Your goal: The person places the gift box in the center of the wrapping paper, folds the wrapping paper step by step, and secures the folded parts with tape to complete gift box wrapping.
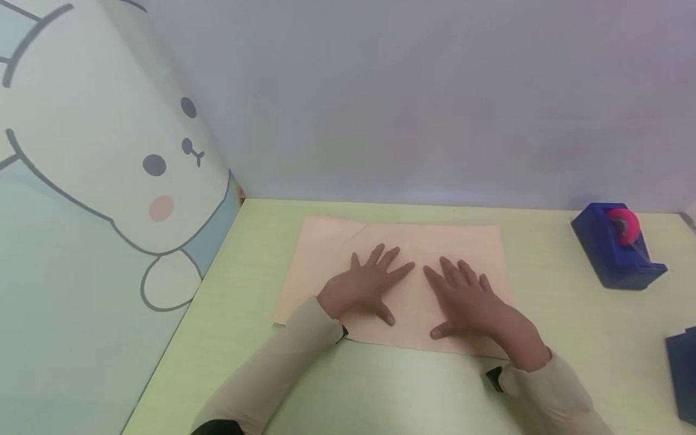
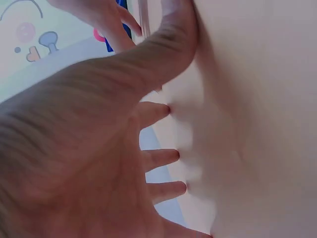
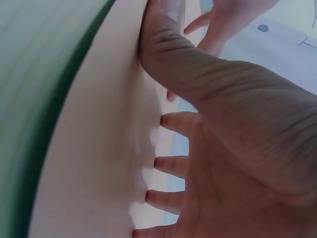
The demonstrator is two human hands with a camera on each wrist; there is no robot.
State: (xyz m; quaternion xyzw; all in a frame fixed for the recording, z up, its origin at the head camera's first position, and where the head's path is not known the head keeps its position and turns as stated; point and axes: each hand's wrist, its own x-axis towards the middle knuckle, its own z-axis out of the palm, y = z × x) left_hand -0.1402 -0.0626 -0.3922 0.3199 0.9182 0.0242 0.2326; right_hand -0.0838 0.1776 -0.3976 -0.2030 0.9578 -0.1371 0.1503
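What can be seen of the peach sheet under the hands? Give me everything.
The peach sheet looks like plain, thin paper, roughly rectangular. It lies mostly flat on the pale yellow-green table, long sides running left to right, with a faint crease by the far edge, left of centre. The right wrist view shows a dark shadow along its near edge, which may lift slightly. The left hand and right hand touch it with spread fingers, hiding parts of it.
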